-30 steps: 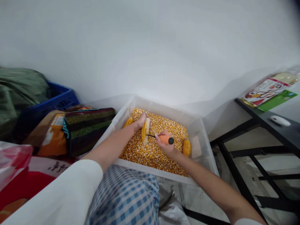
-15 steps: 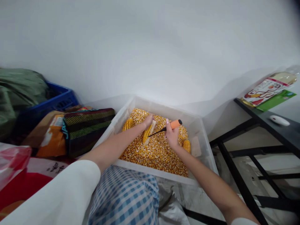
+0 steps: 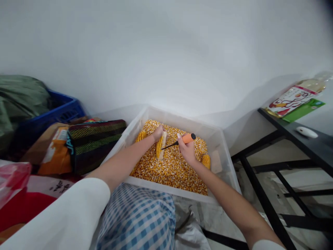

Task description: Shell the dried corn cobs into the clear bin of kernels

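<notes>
My left hand (image 3: 158, 133) is closed around the far end of a corn cob (image 3: 159, 148). One side of the cob still carries yellow kernels, while a pale strip on its right is bare. My right hand (image 3: 187, 150) grips a screwdriver (image 3: 186, 138) by its orange handle with a black end. Its thin dark shaft points left, and the tip meets the cob near the bare strip. Beneath both hands lie loose corn kernels (image 3: 171, 173) in a translucent plastic bin (image 3: 221, 142). Whole cobs rest at the bin's left (image 3: 141, 135) and right (image 3: 206, 161).
Left of the bin sit a dark mesh bag (image 3: 97, 140), an orange-brown bag (image 3: 56, 156) and a blue crate (image 3: 66, 107). On the right, a black-framed table (image 3: 286, 130) holds a bottle (image 3: 293, 99), a green packet (image 3: 304, 110) and a white mouse-shaped object (image 3: 307, 132). A white wall stands behind.
Both hands, with the cob and the screwdriver, have shifted slightly left. The cob stands a little more upright in the view, and the tip remains against it.
</notes>
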Demonstrator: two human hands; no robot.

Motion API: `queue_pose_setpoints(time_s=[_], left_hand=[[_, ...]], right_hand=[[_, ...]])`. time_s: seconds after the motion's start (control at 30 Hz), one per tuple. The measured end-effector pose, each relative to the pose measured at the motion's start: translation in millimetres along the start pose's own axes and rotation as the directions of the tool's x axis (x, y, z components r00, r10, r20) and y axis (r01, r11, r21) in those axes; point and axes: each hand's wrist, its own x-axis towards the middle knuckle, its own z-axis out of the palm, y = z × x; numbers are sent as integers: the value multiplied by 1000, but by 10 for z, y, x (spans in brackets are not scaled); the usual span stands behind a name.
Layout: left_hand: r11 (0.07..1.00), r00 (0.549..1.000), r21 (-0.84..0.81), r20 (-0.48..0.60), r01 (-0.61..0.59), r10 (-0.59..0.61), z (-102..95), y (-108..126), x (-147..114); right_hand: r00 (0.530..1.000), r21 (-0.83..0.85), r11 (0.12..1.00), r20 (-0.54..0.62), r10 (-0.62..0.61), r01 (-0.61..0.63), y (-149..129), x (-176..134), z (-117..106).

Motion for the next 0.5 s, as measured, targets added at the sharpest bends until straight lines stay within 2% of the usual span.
queue_pose_setpoints(time_s=[0.1, 0.2, 0.37, 0.5], left_hand=[[1000, 1000, 29, 0, -12, 12, 116, -2, -58], [995, 998, 94, -33, -41, 44, 223, -8, -123], [952, 975, 254, -93, -172, 201, 336, -23, -215], [857, 927, 420, -85, -299, 365, 391, -61, -264]], right_hand=[[1000, 5, 1000, -16, 8, -8, 30, 26, -10], [995, 23, 999, -98, 35, -33, 80, 79, -16], [978, 114, 990, -182, 102, -82, 203, 210, -16], [963, 166, 979, -222, 152, -116, 270, 272, -67]])
